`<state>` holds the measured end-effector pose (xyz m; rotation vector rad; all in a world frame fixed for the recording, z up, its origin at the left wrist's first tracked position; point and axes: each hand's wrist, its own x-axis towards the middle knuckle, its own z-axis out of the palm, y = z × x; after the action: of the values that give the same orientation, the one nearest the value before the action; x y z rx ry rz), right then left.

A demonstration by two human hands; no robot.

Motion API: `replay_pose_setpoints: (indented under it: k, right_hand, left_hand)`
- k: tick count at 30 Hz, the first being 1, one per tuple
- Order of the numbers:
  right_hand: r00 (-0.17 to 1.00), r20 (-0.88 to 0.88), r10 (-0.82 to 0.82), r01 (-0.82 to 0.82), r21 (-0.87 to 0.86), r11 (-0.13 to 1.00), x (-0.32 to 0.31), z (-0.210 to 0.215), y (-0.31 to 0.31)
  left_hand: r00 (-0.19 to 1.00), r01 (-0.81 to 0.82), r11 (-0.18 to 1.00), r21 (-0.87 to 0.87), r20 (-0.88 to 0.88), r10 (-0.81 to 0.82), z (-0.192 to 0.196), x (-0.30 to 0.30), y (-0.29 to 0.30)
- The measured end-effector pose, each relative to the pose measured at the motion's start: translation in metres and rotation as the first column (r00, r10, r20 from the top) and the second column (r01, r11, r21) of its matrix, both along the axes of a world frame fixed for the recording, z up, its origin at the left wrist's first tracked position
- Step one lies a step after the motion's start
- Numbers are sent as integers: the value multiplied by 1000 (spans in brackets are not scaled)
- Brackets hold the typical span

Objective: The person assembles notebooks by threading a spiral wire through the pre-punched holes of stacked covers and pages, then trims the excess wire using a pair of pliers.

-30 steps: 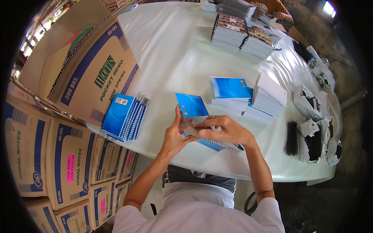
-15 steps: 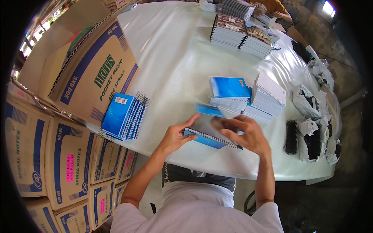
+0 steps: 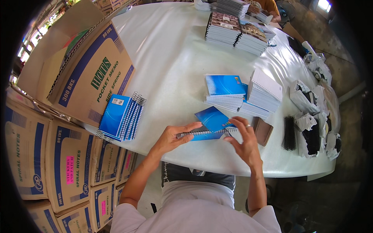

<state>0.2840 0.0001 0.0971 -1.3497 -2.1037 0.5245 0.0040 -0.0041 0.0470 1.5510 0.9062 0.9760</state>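
A blue spiral notebook (image 3: 213, 118) lies near the front edge of the white table (image 3: 171, 66). My left hand (image 3: 173, 136) grips its spiral end on the left. My right hand (image 3: 245, 143) rests against its right end with fingers spread along the binding. Just behind it stands a stack of unbound blue-covered pads (image 3: 224, 91) and a stack of white page blocks (image 3: 263, 92). To the left lies a pile of finished blue spiral notebooks (image 3: 119, 117).
Large cardboard cartons (image 3: 83, 73) line the table's left side, more stacked below (image 3: 42, 155). Black spiral coils (image 3: 289, 132) and plastic bags (image 3: 316, 128) lie at the right. A brown block (image 3: 263, 130) sits by my right hand. Printed notebook stacks (image 3: 237, 33) stand far back.
The notebook was lifted and open in both hands; now it lies lower and flatter on the table. My hands have moved apart to its two ends.
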Motion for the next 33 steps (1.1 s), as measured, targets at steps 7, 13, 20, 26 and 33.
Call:
replay_pose_setpoints:
  k: [7,13,20,26,33]
  right_hand:
    - [924,379,-51,-25,192,981,25,-56,2]
    - [958,234,-166,105,253,962,11,-61,-15]
    - [994,90,59,-74,178,981,-40,-20,-56]
    - [982,162,93,-122,182,976,-44,-11,-51]
    - [873,-488,12,-442,-780,442,-31,0,-17]
  left_hand:
    - [929,-351,902,252,-30,370,-2,-23,-9]
    - [726,-184,688,702,-374,577,-15,18,-27]
    - [649,-264,702,662,-417,637,-7,37,-29]
    - [575,-196,657,728,-457,679,-4,33,-28]
    - [589,-171,649,742,-451,670,3,29,-30]
